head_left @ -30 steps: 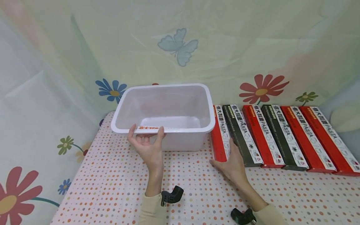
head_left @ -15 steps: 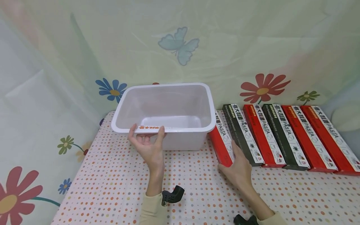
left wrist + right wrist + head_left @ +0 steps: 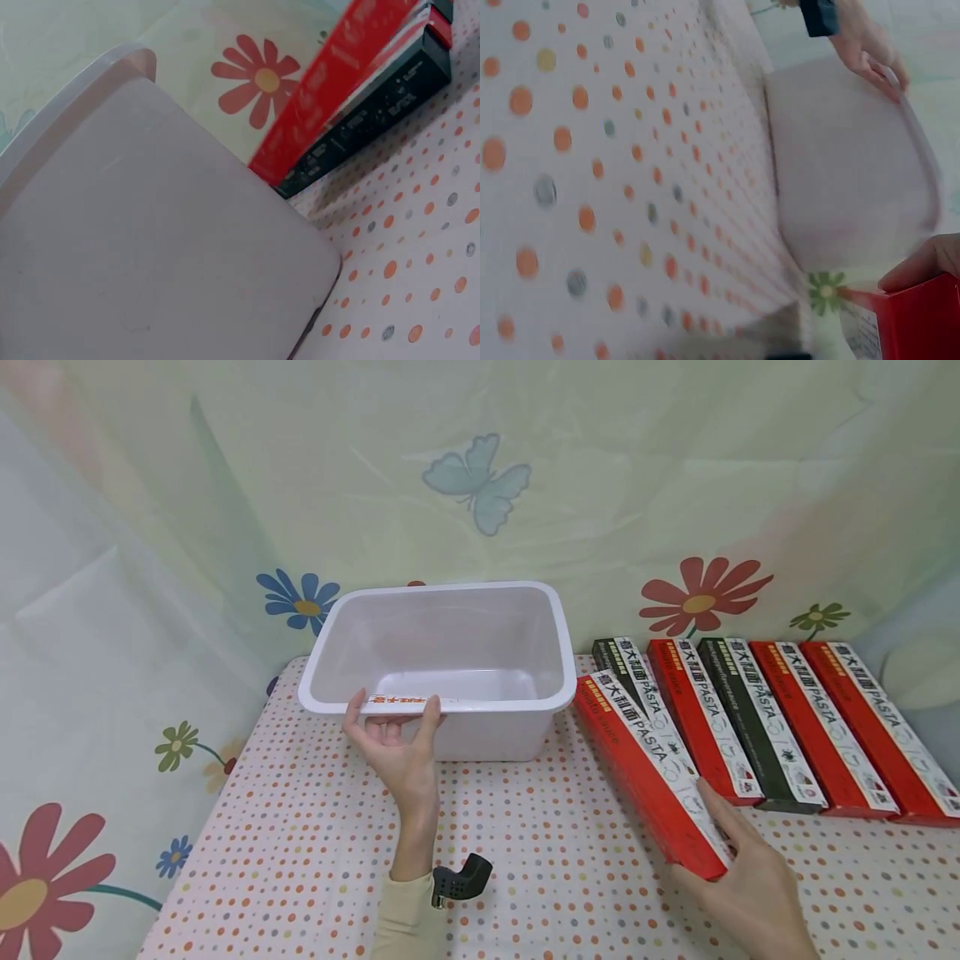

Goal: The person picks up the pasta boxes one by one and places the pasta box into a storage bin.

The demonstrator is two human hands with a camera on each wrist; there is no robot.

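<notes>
The red pasta box [image 3: 651,768] has come off the bench, right hand [image 3: 738,881] now gripping its near end. Left hand [image 3: 395,750] is holding the white bin [image 3: 442,652] rim; next, swinging the box toward ten o'clock.

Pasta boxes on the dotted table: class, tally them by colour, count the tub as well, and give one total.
Red pasta boxes: 4, one held by the right hand, three lying in the row.
Black pasta boxes: 2.
White plastic tub: 1, its rim gripped by the left hand.
Total: 7.
</notes>
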